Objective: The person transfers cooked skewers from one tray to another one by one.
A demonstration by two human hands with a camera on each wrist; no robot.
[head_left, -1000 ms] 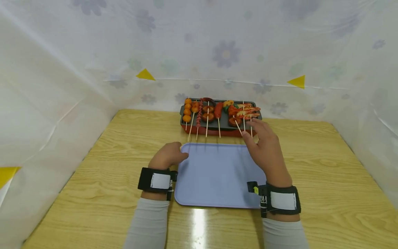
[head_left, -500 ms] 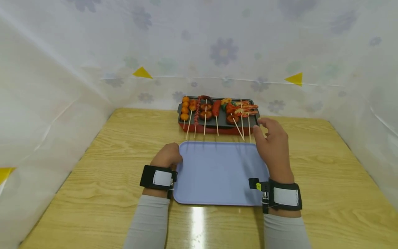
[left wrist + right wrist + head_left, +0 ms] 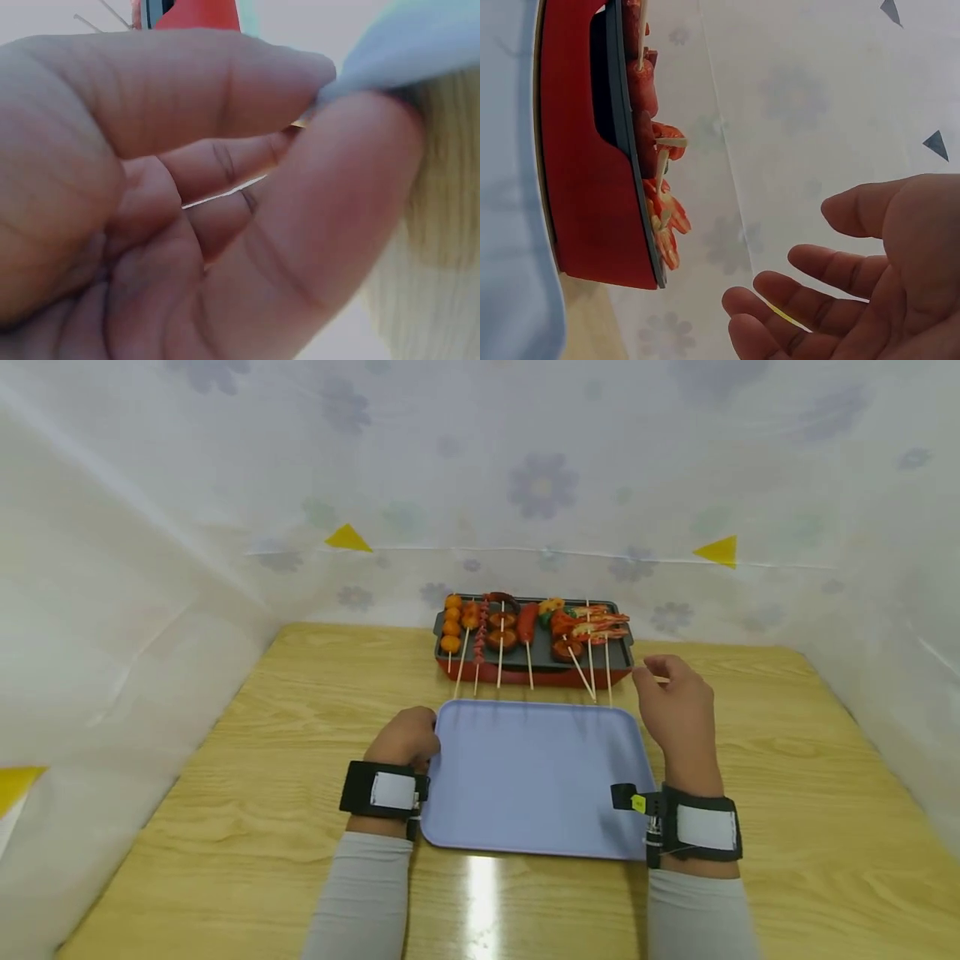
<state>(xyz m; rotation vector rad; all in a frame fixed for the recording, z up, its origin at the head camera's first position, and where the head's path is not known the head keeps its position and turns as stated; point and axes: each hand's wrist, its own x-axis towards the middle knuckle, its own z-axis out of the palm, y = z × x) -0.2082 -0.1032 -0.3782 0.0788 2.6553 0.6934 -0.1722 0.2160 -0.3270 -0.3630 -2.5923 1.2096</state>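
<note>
A light blue-purple tray (image 3: 536, 781) lies on the table in front of the person. The left hand (image 3: 403, 737) is at its left edge; in the left wrist view, thumb and index finger pinch the tray's rim (image 3: 409, 52). Right of the tray's far corner, the right hand (image 3: 677, 710) is held with loosely bent fingers and nothing in them, as the right wrist view also shows. Behind the tray stands a red grill with a dark top plate (image 3: 543, 656). Skewers lie across it: orange balls (image 3: 451, 627), a red sausage (image 3: 527, 622) and shrimp (image 3: 600, 627) among them.
Several skewer sticks overhang the grill's front edge toward the tray. The wooden table (image 3: 780, 760) extends on both sides. A pale flowered sheet (image 3: 543, 485) with yellow triangles rises behind and at the sides.
The right hand has moved away from the skewer sticks at the grill's right end, to the right and slightly back. The left hand stays at the tray's left edge, its thumb drawn in.
</note>
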